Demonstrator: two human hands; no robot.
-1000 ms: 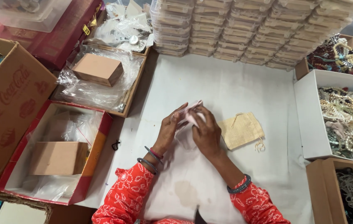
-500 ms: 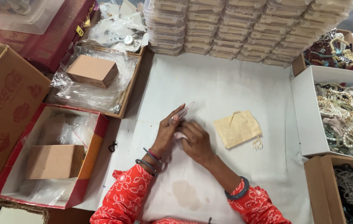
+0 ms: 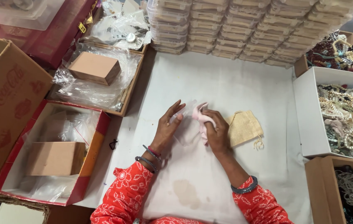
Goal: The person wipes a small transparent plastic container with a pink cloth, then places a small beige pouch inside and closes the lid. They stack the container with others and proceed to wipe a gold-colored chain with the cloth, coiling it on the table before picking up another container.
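Fingers of the left hand (image 3: 169,124) are spread, resting on a clear plastic sleeve (image 3: 186,124) on the desk (image 3: 226,83). Just right, the right hand (image 3: 218,132) pinches a pink cloth (image 3: 201,116), held upright, its long axis near-vertical. A tan drawstring pouch (image 3: 245,126) lies beyond.

Both arms in orange-red sleeves w/ small white dotted floral print, ending just below the elbows. Left hand (image 3: 167,126): two bangles at the wrist, one dark grey beaded, one thinner pink-red w/ grey beside it. Right hand (image 3: 218,133): single dark grey-blue sparkly bangle sitting further up the forearm, close to the sleeve hem. No rings discernible.
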